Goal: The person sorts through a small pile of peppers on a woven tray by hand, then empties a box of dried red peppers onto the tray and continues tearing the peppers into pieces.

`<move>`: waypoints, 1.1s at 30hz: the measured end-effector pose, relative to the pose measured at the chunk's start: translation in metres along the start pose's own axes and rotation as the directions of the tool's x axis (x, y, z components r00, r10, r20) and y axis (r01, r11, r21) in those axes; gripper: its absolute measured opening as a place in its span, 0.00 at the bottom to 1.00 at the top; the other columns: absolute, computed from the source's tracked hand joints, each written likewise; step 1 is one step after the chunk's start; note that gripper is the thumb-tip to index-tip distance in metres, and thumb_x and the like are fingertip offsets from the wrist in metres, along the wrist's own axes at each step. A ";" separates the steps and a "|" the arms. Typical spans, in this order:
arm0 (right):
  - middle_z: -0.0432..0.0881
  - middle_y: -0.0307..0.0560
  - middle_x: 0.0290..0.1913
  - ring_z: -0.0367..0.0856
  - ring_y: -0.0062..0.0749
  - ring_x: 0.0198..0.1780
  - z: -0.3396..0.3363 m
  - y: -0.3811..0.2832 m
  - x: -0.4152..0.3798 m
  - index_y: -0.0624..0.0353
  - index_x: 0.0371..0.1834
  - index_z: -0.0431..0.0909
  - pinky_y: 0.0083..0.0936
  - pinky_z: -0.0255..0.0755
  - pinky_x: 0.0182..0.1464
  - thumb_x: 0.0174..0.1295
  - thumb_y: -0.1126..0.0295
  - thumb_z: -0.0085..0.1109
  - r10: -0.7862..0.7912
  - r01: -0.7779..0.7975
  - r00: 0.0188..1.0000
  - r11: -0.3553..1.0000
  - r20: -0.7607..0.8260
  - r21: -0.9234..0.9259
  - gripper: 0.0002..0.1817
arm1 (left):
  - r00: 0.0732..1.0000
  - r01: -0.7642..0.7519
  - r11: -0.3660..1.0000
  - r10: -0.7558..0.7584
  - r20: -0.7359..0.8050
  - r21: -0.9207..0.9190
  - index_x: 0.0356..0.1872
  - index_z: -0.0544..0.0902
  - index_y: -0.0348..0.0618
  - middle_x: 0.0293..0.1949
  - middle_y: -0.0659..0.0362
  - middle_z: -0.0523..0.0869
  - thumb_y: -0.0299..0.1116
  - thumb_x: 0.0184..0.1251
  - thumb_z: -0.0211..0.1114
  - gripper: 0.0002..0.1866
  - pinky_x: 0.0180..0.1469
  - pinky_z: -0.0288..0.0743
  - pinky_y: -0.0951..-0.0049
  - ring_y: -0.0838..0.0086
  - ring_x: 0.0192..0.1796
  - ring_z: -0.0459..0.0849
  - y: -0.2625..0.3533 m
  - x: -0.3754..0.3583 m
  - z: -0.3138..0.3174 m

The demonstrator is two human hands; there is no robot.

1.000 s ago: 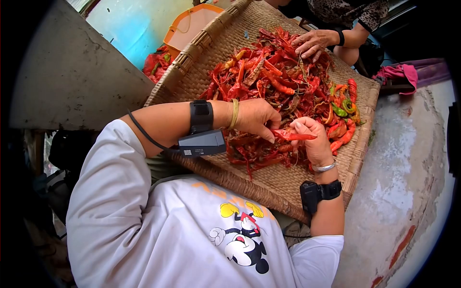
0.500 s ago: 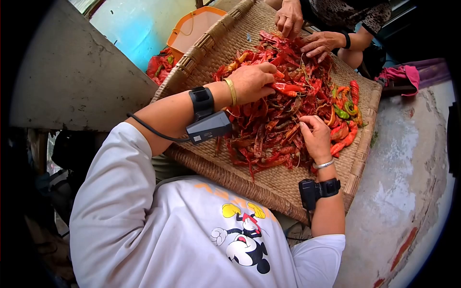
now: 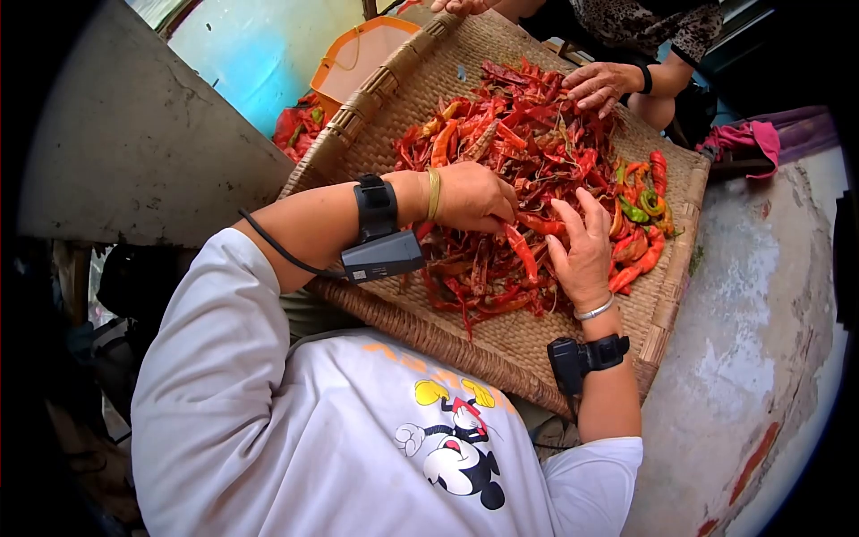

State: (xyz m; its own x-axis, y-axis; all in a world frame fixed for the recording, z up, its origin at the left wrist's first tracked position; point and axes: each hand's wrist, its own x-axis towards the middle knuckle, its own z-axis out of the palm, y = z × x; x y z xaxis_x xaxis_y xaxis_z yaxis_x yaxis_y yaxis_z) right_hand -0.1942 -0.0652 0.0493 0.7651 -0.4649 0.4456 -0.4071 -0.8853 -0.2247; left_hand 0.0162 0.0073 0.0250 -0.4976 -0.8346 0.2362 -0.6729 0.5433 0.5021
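A heap of mostly dried red chili peppers (image 3: pixel 483 277) lies in a woven basket tray (image 3: pixel 385 295) in front of me. My left hand (image 3: pixel 472 199), with a yellow bangle at its wrist, reaches over the heap, and its fingers are closed on a bright red chili pepper (image 3: pixel 521 254) that points down toward me. My right hand (image 3: pixel 583 255) is at the heap's right side with thumb and fingers apart. Between those fingers I see nothing held. Fresher orange, green and red peppers (image 3: pixel 642 210) form a small group along the tray's right side.
Across the tray, another person's hand (image 3: pixel 601 85) rests on the heap, and their other hand (image 3: pixel 461 6) is at the tray's far rim. An orange-rimmed container (image 3: pixel 362 58) and a red bag of peppers (image 3: pixel 300 125) stand left. Pink cloth (image 3: pixel 761 148) lies right.
My left hand has come nearer to me over the heap, with the red chili pepper. My right hand's fingers have spread and risen. The other person's one hand has moved to the far rim.
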 end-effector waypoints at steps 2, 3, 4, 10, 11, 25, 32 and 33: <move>0.74 0.48 0.40 0.72 0.41 0.44 0.004 0.009 -0.006 0.58 0.38 0.74 0.31 0.68 0.46 0.44 0.76 0.60 -0.019 -0.010 0.975 0.992 0.223 0.130 0.15 | 0.997 -0.017 0.983 0.003 -0.081 -0.181 0.32 0.81 0.40 0.41 0.53 0.79 0.30 0.46 0.65 0.10 0.43 0.74 0.68 0.62 0.41 0.79 -0.001 0.001 -0.002; 0.75 0.46 0.34 0.72 0.41 0.41 0.008 0.011 -0.008 0.59 0.34 0.74 0.31 0.68 0.42 0.44 0.76 0.59 0.008 -0.067 0.968 0.972 0.252 0.227 0.12 | 0.986 -0.058 0.986 0.032 -0.162 -0.153 0.33 0.81 0.39 0.41 0.53 0.79 0.29 0.48 0.65 0.10 0.44 0.73 0.69 0.63 0.42 0.79 -0.001 0.002 -0.004; 0.75 0.46 0.34 0.72 0.41 0.41 0.010 0.012 -0.010 0.59 0.34 0.74 0.31 0.68 0.42 0.44 0.76 0.59 0.002 -0.061 0.969 0.971 0.249 0.231 0.12 | 0.986 -0.054 0.988 0.029 -0.163 -0.148 0.33 0.81 0.39 0.41 0.53 0.79 0.29 0.48 0.65 0.10 0.44 0.73 0.69 0.63 0.42 0.79 -0.002 0.004 -0.007; 0.74 0.46 0.33 0.71 0.41 0.38 0.016 0.014 -0.018 0.60 0.35 0.74 0.32 0.68 0.41 0.44 0.75 0.60 -0.009 -0.071 0.909 0.982 0.417 0.175 0.13 | 0.649 0.231 0.519 -0.712 -0.267 -0.823 0.32 0.79 0.39 0.25 0.63 0.81 0.36 0.63 0.55 0.10 0.29 0.71 0.85 0.86 0.29 0.77 -0.013 0.000 -0.053; 0.74 0.46 0.34 0.71 0.41 0.39 0.016 0.013 -0.018 0.60 0.36 0.74 0.32 0.68 0.42 0.43 0.74 0.61 -0.009 -0.064 0.894 0.987 0.447 0.149 0.14 | 0.593 0.176 0.500 -0.742 -0.314 -0.848 0.34 0.78 0.39 0.27 0.62 0.81 0.37 0.64 0.53 0.12 0.27 0.70 0.86 0.87 0.29 0.77 -0.022 -0.005 -0.061; 0.78 0.39 0.33 0.74 0.19 0.34 0.003 0.001 -0.007 0.65 0.38 0.74 0.17 0.67 0.39 0.58 0.71 0.51 0.358 -0.612 0.791 0.489 0.497 0.621 0.09 | 0.796 0.476 0.693 -0.602 -0.070 -0.541 0.44 0.78 0.38 0.32 0.60 0.81 0.36 0.62 0.55 0.14 0.31 0.74 0.83 0.83 0.27 0.78 -0.029 -0.004 -0.051; 0.78 0.40 0.34 0.74 0.19 0.36 0.004 -0.015 -0.009 0.64 0.44 0.71 0.17 0.68 0.40 0.62 0.64 0.47 0.219 -0.690 0.711 0.034 0.668 0.723 0.15 | 0.942 0.320 0.612 -0.284 0.176 -0.723 0.49 0.74 0.39 0.31 0.62 0.81 0.39 0.60 0.58 0.19 0.33 0.72 0.81 0.83 0.31 0.77 0.017 0.007 0.002; 0.78 0.39 0.34 0.74 0.18 0.35 0.006 -0.015 -0.011 0.63 0.45 0.72 0.16 0.68 0.40 0.62 0.64 0.46 0.206 -0.696 0.707 0.027 0.677 0.718 0.15 | 0.923 0.344 0.528 -0.342 0.176 -0.776 0.47 0.76 0.39 0.30 0.64 0.81 0.38 0.60 0.59 0.17 0.33 0.72 0.82 0.84 0.30 0.76 0.020 0.007 0.005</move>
State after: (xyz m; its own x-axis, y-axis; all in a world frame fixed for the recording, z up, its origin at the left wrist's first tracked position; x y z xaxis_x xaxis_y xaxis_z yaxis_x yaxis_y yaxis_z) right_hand -0.1937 -0.0466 0.0429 0.7945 -0.5172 -0.3182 -0.1849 0.2930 -0.9381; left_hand -0.0038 0.0126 0.0324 -0.3260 -0.9401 -0.1001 -0.1016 -0.0704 0.9923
